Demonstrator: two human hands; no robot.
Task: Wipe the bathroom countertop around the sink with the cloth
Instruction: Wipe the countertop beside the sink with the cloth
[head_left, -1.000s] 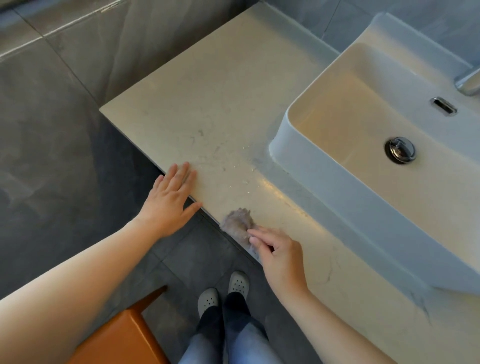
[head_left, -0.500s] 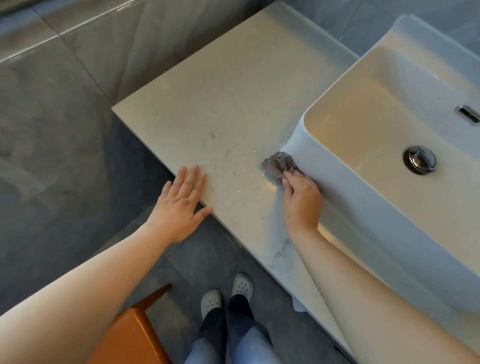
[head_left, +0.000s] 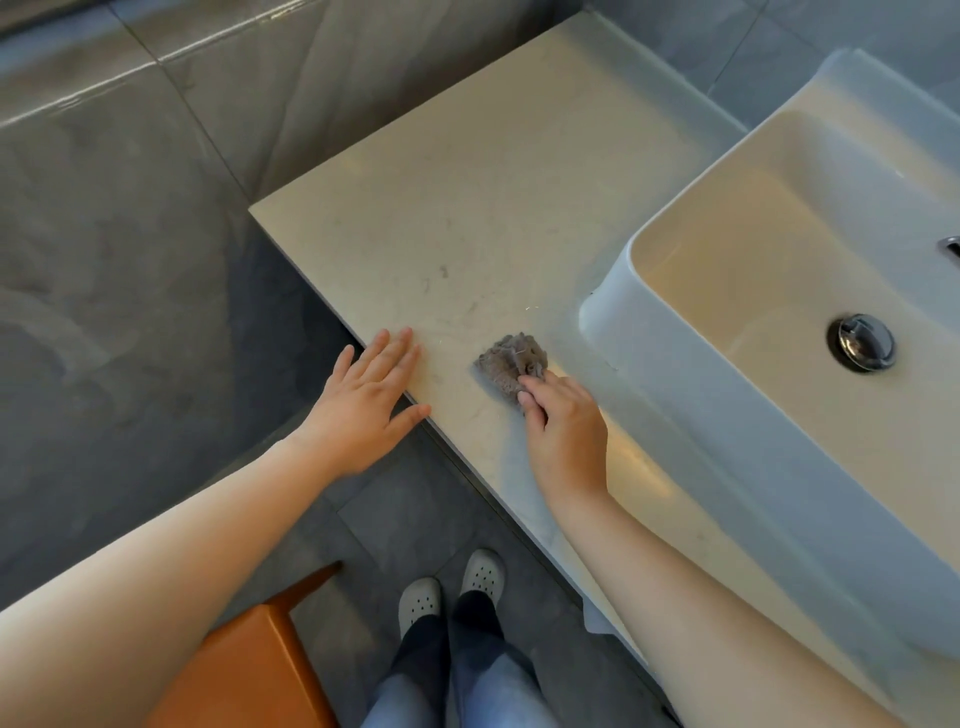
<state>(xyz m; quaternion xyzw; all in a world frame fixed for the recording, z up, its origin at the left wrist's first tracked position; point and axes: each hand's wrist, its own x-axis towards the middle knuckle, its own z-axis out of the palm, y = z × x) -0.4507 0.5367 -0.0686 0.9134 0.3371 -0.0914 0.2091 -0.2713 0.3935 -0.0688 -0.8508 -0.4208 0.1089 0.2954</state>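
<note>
Right hand (head_left: 563, 431) pressing cloth (head_left: 511, 361), left hand (head_left: 366, 395) flat

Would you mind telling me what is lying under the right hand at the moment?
The right hand presses a crumpled grey cloth flat on the countertop. The cloth's near end is covered by the fingers, so its full extent is hidden.

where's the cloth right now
In the head view the cloth lies on the countertop under the right hand, between the left hand and the sink.

Fuzzy grey cloth (head_left: 511, 364) on matt stone-look countertop (head_left: 467, 208); glossy ceramic sink (head_left: 727, 415).
</note>
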